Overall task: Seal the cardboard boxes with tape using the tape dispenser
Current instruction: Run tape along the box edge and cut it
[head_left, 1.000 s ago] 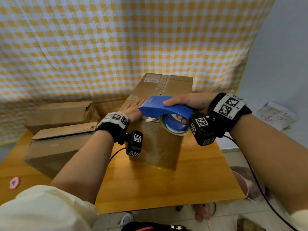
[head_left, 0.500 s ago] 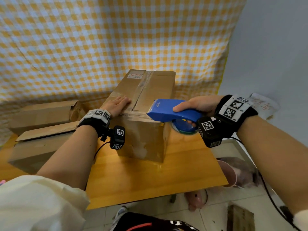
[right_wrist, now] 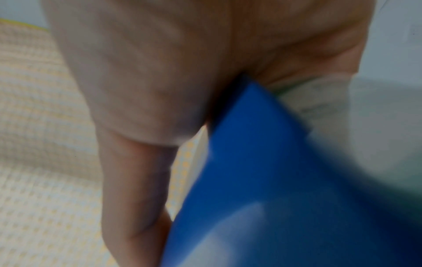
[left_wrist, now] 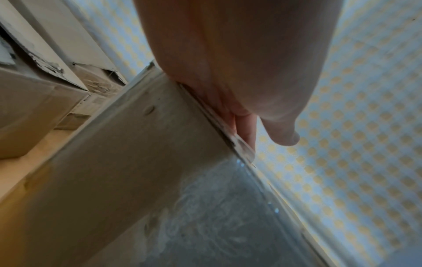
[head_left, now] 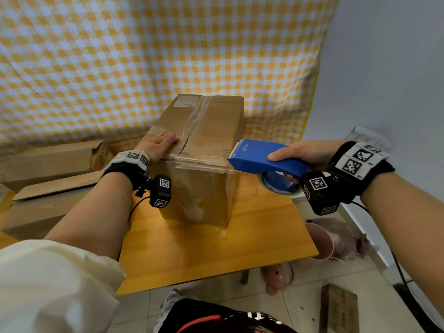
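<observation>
A tall cardboard box point(head_left: 211, 131) stands on the wooden table point(head_left: 211, 255), clear tape along its top seam and a fresh strip across its near top edge. My left hand point(head_left: 158, 144) lies flat on the box top near the front left corner, fingers straight; in the left wrist view the left hand point(left_wrist: 239, 75) presses on the box point(left_wrist: 128, 162) at its edge. My right hand point(head_left: 305, 153) grips the blue tape dispenser point(head_left: 262, 157), whose toothed nose sits just past the box's near right corner with tape stretched to it. The right wrist view is blurred, showing the dispenser point(right_wrist: 262, 180).
Two flatter, torn cardboard boxes point(head_left: 48, 188) lie on the table's left side. A yellow checked cloth point(head_left: 144, 56) hangs behind. Right of the table edge a pink bin point(head_left: 322, 241) and a pink toy point(head_left: 278, 277) sit on the tiled floor.
My right hand has drawn the dispenser rightward along the box's near top edge, from over the front face to past the right corner, laying tape. The left hand stayed flat on the box top.
</observation>
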